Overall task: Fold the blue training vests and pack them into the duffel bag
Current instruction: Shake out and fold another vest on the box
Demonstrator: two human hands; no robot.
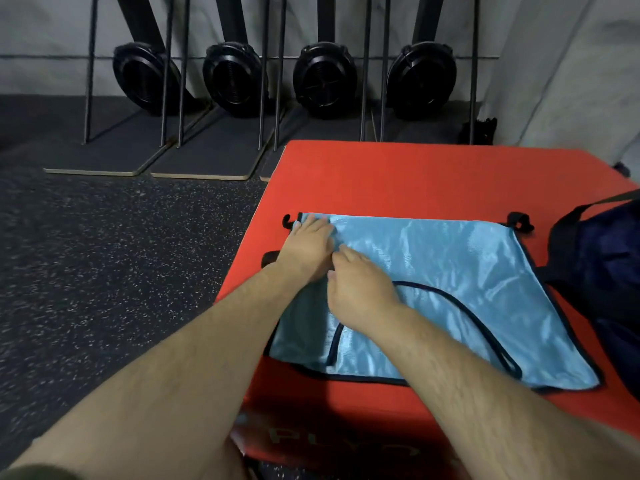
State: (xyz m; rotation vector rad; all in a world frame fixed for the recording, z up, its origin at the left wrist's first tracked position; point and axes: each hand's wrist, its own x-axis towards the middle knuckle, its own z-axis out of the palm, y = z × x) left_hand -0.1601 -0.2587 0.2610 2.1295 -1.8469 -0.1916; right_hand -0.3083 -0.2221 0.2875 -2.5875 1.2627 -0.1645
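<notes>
Head view: the dark duffel bag (602, 271) is cut off at the right edge, and the arms hide the vest's left side. The shiny light-blue vest (450, 271), trimmed in black, lies flat on the red box (398, 174). The left hand (308, 247) presses flat on its far corner. The right hand (360, 289) bends onto the cloth; I cannot tell whether it grips.

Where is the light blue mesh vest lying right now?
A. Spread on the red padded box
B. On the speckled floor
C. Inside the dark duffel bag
A: the light blue mesh vest lies spread on the red padded box, outside the dark navy duffel bag at its right.
</notes>
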